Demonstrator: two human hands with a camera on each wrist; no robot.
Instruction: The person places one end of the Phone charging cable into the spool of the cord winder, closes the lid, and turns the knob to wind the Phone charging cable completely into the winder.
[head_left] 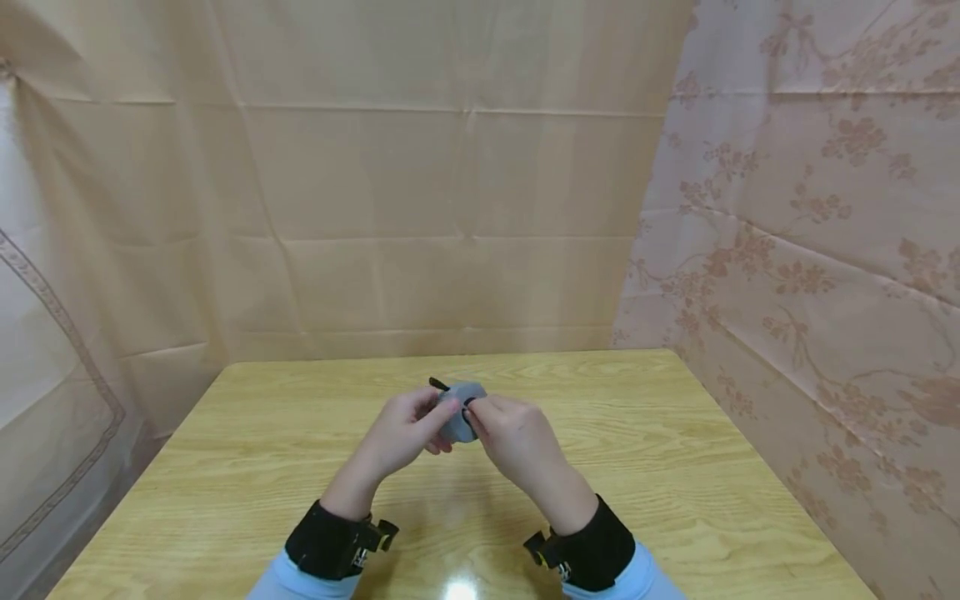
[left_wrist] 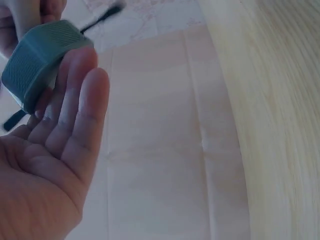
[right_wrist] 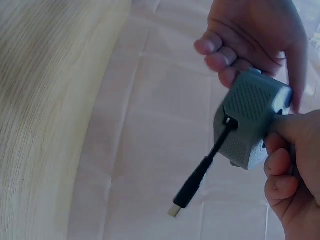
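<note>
A grey-blue, many-sided cable winder (head_left: 467,392) with ribbed sides is held up above the table, between both hands. My left hand (head_left: 405,429) grips it from the left, thumb on its face and fingers behind. On the other side my right hand (head_left: 521,437) pinches at a dark part on the face; the fingertips hide most of that part. A short black cable (right_wrist: 197,180) with a metal-tipped plug (right_wrist: 175,210) sticks out of a slot in the ribbed side. In the left wrist view, another dark end (left_wrist: 14,121) pokes out at the lower left.
Below the hands lies a light wood-grain table (head_left: 300,458). A beige curtain (head_left: 420,208) hangs behind its far edge, and a flowered pink cloth (head_left: 787,250) hangs along the right. Each wrist wears a black band (head_left: 326,542) with a small camera.
</note>
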